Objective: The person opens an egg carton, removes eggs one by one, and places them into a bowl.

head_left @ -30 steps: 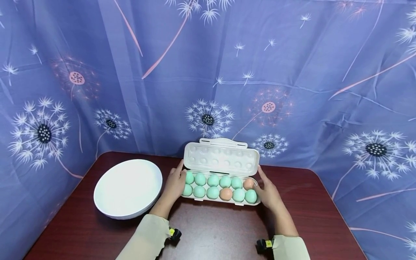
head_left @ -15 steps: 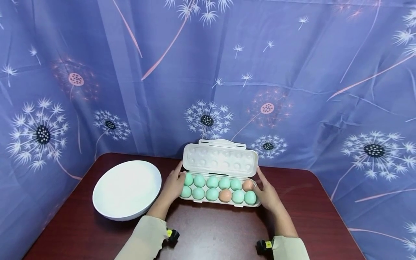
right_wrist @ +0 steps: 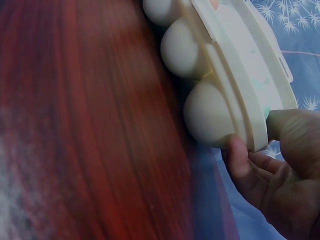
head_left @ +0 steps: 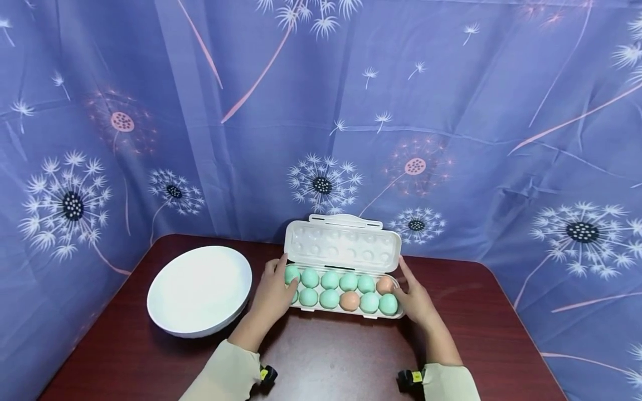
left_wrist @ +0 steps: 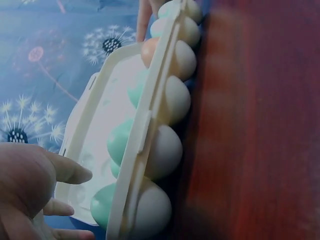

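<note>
A white plastic egg carton (head_left: 343,244) lies with its lid raised toward the curtain. Its cups hold two rows of eggs, mostly pale green eggs (head_left: 329,299), plus a brown egg (head_left: 349,301) in the front row and another at the back right. At the carton's right end, my right hand (head_left: 420,305) grips the rim, thumb above and fingers beneath in the right wrist view. My left hand (head_left: 272,292) is at the left end, thumb extended over the end eggs. In the left wrist view its fingers (left_wrist: 72,171) are spread, apart from the rim.
To the left of my left hand stands a large round white bowl (head_left: 200,289). Both rest on a dark red-brown wooden table (head_left: 331,356). A blue dandelion-print curtain (head_left: 261,167) hangs right behind the table's back edge.
My left hand has loosened from the carton's left end and shifted right, its thumb now over the end eggs. The right hand keeps its grip, and the carton stays in place.
</note>
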A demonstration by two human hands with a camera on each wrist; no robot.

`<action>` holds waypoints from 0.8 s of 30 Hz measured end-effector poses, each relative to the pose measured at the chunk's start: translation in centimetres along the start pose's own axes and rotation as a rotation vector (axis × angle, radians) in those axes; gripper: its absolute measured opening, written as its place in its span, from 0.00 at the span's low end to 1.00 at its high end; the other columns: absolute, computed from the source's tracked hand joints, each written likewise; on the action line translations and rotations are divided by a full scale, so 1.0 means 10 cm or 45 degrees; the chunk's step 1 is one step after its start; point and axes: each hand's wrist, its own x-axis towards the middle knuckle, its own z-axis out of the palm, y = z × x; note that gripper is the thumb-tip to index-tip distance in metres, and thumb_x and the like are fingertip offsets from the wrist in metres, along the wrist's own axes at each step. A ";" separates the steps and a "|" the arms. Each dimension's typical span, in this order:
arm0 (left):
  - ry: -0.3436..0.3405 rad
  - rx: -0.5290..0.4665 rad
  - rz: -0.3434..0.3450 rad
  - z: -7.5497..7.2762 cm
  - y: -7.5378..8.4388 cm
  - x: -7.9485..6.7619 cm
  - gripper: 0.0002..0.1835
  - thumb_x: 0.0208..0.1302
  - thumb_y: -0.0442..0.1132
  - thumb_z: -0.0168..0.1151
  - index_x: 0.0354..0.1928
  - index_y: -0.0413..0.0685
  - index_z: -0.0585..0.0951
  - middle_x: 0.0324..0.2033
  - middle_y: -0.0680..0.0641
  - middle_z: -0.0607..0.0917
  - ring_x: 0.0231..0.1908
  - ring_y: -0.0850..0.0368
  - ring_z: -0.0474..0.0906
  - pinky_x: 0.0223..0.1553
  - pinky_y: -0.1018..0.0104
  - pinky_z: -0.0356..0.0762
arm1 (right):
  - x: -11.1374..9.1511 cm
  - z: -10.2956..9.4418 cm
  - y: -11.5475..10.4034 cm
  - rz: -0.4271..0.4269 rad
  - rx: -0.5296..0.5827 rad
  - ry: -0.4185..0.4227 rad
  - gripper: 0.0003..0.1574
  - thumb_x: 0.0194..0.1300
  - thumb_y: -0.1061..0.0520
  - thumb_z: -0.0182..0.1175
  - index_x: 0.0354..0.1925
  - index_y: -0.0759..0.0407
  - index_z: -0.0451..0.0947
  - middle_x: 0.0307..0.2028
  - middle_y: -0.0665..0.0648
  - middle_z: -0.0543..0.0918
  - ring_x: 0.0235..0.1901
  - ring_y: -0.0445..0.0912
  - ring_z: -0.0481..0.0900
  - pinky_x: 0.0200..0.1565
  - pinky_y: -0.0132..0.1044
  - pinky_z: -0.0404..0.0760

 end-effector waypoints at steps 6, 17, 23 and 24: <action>0.033 0.060 0.127 -0.01 -0.01 -0.14 0.34 0.66 0.40 0.65 0.73 0.40 0.68 0.65 0.34 0.71 0.64 0.37 0.73 0.61 0.44 0.75 | -0.01 0.02 0.01 -0.014 0.021 -0.009 0.51 0.74 0.56 0.57 0.82 0.40 0.40 0.52 0.67 0.81 0.39 0.49 0.81 0.37 0.36 0.79; 0.089 0.182 0.250 0.03 -0.07 -0.20 0.20 0.61 0.37 0.69 0.56 0.43 0.83 0.51 0.41 0.81 0.53 0.43 0.79 0.53 0.49 0.79 | -0.03 0.01 0.03 -0.036 0.056 -0.014 0.51 0.74 0.57 0.58 0.82 0.41 0.40 0.52 0.69 0.82 0.41 0.50 0.82 0.34 0.34 0.80; 0.041 0.247 0.277 0.01 -0.08 -0.20 0.18 0.60 0.37 0.69 0.52 0.43 0.85 0.48 0.42 0.82 0.49 0.45 0.80 0.50 0.51 0.80 | -0.03 0.00 0.02 -0.025 0.041 -0.010 0.52 0.73 0.58 0.58 0.82 0.41 0.40 0.56 0.69 0.82 0.47 0.55 0.82 0.37 0.34 0.80; 0.034 0.252 0.278 0.00 -0.08 -0.20 0.17 0.60 0.37 0.69 0.52 0.43 0.85 0.47 0.42 0.83 0.49 0.45 0.80 0.51 0.51 0.80 | -0.03 0.00 0.02 -0.025 0.042 -0.009 0.52 0.73 0.58 0.57 0.82 0.41 0.40 0.55 0.69 0.82 0.47 0.55 0.82 0.37 0.34 0.80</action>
